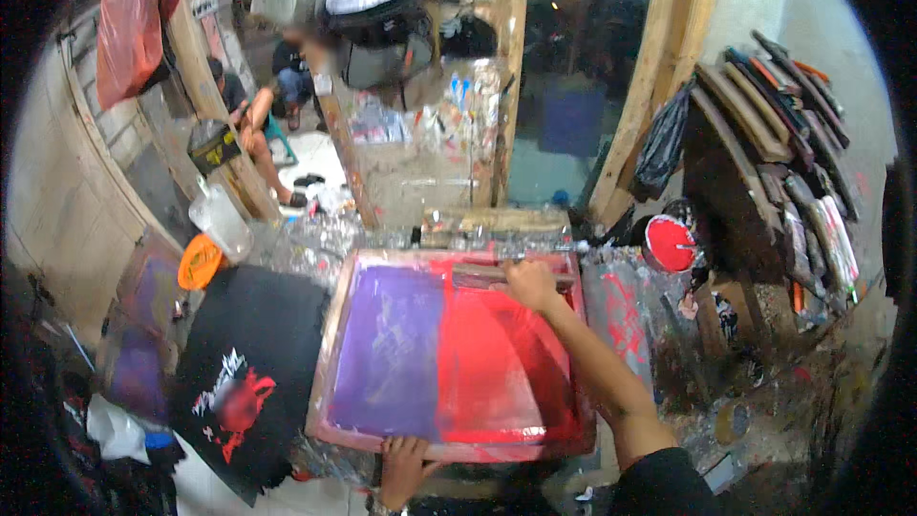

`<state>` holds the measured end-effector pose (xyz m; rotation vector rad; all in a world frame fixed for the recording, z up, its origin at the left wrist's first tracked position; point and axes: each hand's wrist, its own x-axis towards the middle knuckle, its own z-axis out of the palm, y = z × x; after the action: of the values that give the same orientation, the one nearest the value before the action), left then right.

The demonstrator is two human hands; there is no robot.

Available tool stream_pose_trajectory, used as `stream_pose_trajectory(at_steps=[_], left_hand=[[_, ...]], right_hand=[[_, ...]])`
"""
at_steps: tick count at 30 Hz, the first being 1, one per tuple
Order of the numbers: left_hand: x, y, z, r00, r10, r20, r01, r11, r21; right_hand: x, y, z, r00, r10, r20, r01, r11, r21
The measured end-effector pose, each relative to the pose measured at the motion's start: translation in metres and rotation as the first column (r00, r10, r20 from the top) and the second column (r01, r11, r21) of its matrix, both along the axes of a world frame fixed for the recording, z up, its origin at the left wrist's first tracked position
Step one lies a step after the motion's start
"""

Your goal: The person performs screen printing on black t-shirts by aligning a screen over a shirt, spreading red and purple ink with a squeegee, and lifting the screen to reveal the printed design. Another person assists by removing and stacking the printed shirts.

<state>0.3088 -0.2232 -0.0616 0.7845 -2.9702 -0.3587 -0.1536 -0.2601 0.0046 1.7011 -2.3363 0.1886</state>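
Note:
A wooden screen printing frame (327,373) lies flat before me, its mesh purple on the left half and wet with red ink on the right. At the far end of the red half, my right hand (531,283) is closed around a wooden squeegee (478,275). The squeegee's blade edge is hidden. On the frame's near edge, left of its middle, my left hand (405,466) rests with its fingers hooked over the wood. Whatever lies under the frame cannot be seen. Black fabric (263,315) with a red and white print is spread to the left.
A tub of red ink (670,245) stands beyond the frame's right corner. Several squeegees and boards (764,124) hang on the right wall. An orange lid (201,262) and a translucent jug (219,223) are at the back left. A person (250,124) sits beyond the doorway.

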Motion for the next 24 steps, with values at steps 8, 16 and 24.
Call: stream_pose_trajectory(at_steps=[8, 16, 24], left_hand=[[-0.002, 0.001, 0.026, 0.991, -0.007, -0.134, 0.014, 0.999, 0.050], [-0.025, 0.000, 0.062, 0.976, -0.130, -0.177, 0.100, 0.981, -0.167], [-0.062, -0.059, 0.224, 0.898, -0.277, -0.342, 0.158, 0.928, -0.336]], right_hand=[[0.166, 0.156, -0.027, 0.991, 0.055, 0.123, -0.065, 0.995, 0.082], [0.229, 0.208, 0.024, 0.993, -0.039, 0.113, 0.041, 0.999, -0.019], [0.209, 0.178, 0.152, 0.988, -0.124, -0.092, 0.063, 0.868, -0.493]])
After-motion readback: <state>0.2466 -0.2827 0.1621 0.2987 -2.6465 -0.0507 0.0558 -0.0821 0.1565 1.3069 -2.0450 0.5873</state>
